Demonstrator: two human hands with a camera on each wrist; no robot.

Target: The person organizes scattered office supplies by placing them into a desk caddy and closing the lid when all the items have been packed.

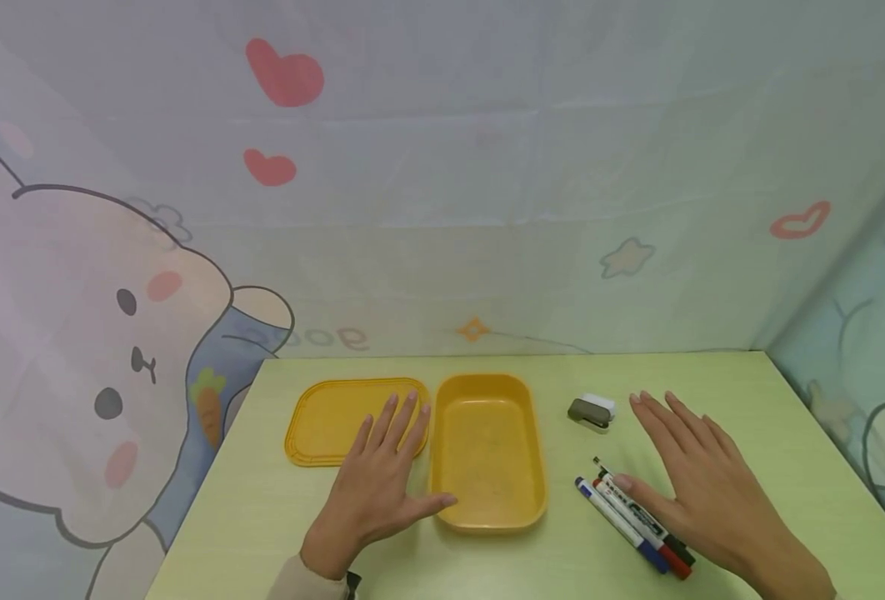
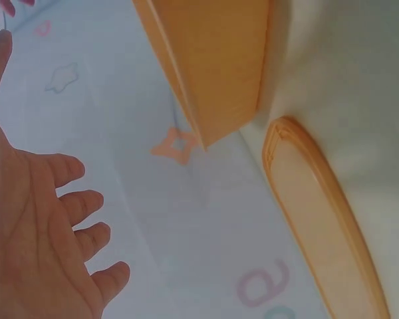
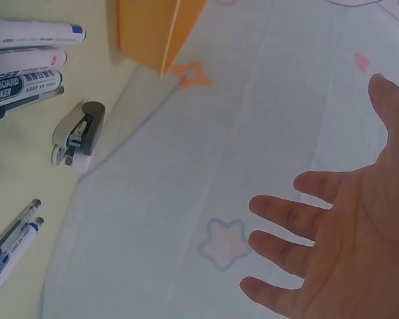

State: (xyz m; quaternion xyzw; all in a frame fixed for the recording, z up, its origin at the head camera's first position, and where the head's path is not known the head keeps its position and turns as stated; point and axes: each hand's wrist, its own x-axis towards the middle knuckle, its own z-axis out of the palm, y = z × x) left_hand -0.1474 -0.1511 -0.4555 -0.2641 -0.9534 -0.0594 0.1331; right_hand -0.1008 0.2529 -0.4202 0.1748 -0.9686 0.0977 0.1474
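Up over the pale green table (image 1: 210, 554), and on to the left hand (image 1: 378, 492): fingers out, thumb wide, nothing in its grasp! From the head view, fingertips across the near right part of the flat yellow lid (image 1: 330, 425), thumb across the near left rim of the yellow tray (image 1: 491, 454); in the left wrist view, clear air between palm and both. Tray right in the middle, open side up, with lid just beside on the left. Over to the right hand (image 1: 712, 492), just as loose, fingers stretched, no grip on anything! Thumb in line with the upper part of the marker bundle, yet well apart from it in the right wrist view. In that bundle, side by side and slanting: blue-capped marker (image 1: 618, 521), red-capped marker (image 1: 675, 561), black-capped marker (image 1: 680, 549), plus a slim pen (image 1: 597, 462) poking out at the far end. Beyond them, near the right fingertips, a grey stapler (image 1: 588, 414). Low in the right wrist view, another pen (image 3: 13, 229) alongside another blue-ended marker (image 3: 13, 259). Behind everything, a printed cloth (image 1: 450, 208) with hearts, stars and a big rabbit at left.
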